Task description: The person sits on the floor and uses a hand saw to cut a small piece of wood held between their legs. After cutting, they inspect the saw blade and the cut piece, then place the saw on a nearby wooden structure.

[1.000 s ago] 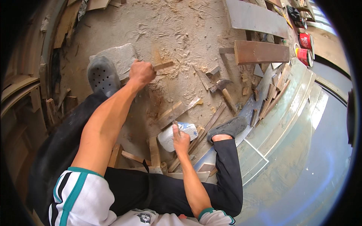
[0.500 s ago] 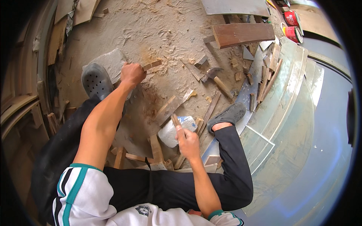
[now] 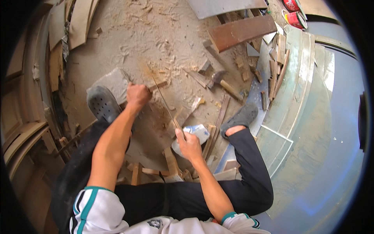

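My left hand [image 3: 137, 96] is closed around a short strip of wood [image 3: 160, 84], pressed down beside a pale stone block [image 3: 111, 81]. One end of the strip sticks out to the right of the fist. In my right hand [image 3: 189, 146] is the wooden handle of a long, thin-bladed tool [image 3: 165, 102]. Its blade shows nearly edge-on, crossing the end of the strip; whether it is a saw or a knife I cannot tell. A grey clog [image 3: 103, 103] on my left foot rests against the block.
A hammer [image 3: 226, 86] lies on the dusty floor among wood offcuts. Beyond it are a brown board [image 3: 242, 32] and a grey sheet [image 3: 226, 7]. Right of my right clog [image 3: 239, 119] stretch glass-like panels [image 3: 300, 89]. Red cans [image 3: 296, 19] stand far right; panels [image 3: 80, 23] lean left.
The blade now shows clearly across the strip, where before only the handle was plain. My left hand stays closed on the wood. The whole view has shifted slightly.
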Action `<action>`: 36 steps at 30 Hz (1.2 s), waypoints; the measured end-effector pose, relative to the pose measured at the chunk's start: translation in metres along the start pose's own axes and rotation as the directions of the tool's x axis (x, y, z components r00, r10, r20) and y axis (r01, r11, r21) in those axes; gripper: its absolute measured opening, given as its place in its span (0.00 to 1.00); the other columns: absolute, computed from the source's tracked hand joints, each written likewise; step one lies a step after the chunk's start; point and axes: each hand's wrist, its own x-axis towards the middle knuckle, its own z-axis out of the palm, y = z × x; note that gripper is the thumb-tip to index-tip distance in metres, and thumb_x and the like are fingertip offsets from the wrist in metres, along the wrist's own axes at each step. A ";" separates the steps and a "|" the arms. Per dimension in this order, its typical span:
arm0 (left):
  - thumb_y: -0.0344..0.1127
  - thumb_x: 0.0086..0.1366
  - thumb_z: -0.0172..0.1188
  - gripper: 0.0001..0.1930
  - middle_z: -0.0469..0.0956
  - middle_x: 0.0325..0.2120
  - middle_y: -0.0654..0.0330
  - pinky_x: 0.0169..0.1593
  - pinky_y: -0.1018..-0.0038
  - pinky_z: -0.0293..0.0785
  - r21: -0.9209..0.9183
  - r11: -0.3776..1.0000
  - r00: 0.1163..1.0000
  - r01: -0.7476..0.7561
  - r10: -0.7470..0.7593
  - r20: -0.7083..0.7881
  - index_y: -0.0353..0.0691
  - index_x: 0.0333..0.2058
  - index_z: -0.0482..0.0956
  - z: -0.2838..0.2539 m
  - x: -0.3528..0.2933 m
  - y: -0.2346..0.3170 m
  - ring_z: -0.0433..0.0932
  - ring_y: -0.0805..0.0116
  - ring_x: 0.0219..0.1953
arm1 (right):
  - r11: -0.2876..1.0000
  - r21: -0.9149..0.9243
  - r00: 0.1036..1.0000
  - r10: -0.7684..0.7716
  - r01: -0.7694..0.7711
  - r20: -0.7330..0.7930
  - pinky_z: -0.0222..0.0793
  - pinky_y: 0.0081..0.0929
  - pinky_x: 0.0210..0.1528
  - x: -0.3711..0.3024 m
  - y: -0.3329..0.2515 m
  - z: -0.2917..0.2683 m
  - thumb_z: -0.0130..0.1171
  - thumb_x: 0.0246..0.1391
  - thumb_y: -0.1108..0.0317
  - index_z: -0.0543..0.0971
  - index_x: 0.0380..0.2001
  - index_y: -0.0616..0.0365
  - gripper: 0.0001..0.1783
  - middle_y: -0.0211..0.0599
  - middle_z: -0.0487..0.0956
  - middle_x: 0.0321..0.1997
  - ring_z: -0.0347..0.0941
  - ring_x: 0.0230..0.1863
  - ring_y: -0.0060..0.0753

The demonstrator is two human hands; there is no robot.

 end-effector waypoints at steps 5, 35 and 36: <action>0.44 0.57 0.59 0.16 0.79 0.18 0.48 0.47 0.64 0.67 -0.010 1.000 1.000 0.011 -0.011 0.002 0.40 0.18 0.83 0.001 0.002 -0.003 0.79 0.52 0.21 | 0.987 0.055 0.987 0.145 -0.149 0.069 0.63 0.29 0.25 -0.019 -0.020 -0.014 0.51 0.64 0.46 0.76 0.18 0.64 0.31 0.35 0.70 0.13 0.66 0.18 0.26; 0.48 0.57 0.59 0.18 0.81 0.22 0.49 0.49 0.65 0.68 0.032 0.998 0.999 0.044 -0.045 0.013 0.38 0.22 0.84 -0.002 0.004 -0.004 0.81 0.52 0.27 | 1.000 0.005 1.000 0.020 -0.020 0.015 0.66 0.33 0.27 0.006 0.025 0.010 0.50 0.63 0.42 0.76 0.19 0.66 0.34 0.40 0.72 0.15 0.70 0.20 0.31; 0.48 0.57 0.59 0.18 0.81 0.21 0.49 0.49 0.65 0.68 0.029 0.999 0.999 0.046 -0.046 0.008 0.38 0.22 0.84 -0.005 0.003 -0.001 0.81 0.52 0.26 | 0.999 -0.033 1.000 0.008 -0.008 0.001 0.66 0.32 0.27 -0.009 0.038 0.000 0.50 0.63 0.42 0.76 0.19 0.65 0.34 0.40 0.72 0.15 0.69 0.19 0.30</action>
